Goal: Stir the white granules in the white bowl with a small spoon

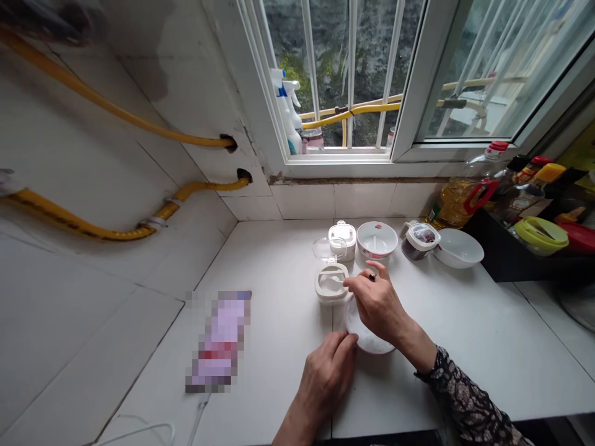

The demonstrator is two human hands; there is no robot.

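Observation:
My right hand (377, 303) pinches a small white spoon (338, 280), whose end is over the open white seasoning jar (331, 292). Below that hand sits a white bowl (372, 339) with a pink rim and white powder inside, partly hidden by the hand. Fingers of my left hand (329, 370) close on the bowl's left edge. The jar's clear lid (329, 249) stands flipped open behind it.
Behind stand a closed white jar (344, 238), a flowered bowl (377, 240), a dark-filled jar (419, 240) and a white bowl (459, 248). An oil bottle (458, 192) and condiments fill the back right. A blurred purple item (222, 341) lies left, a cable beside it.

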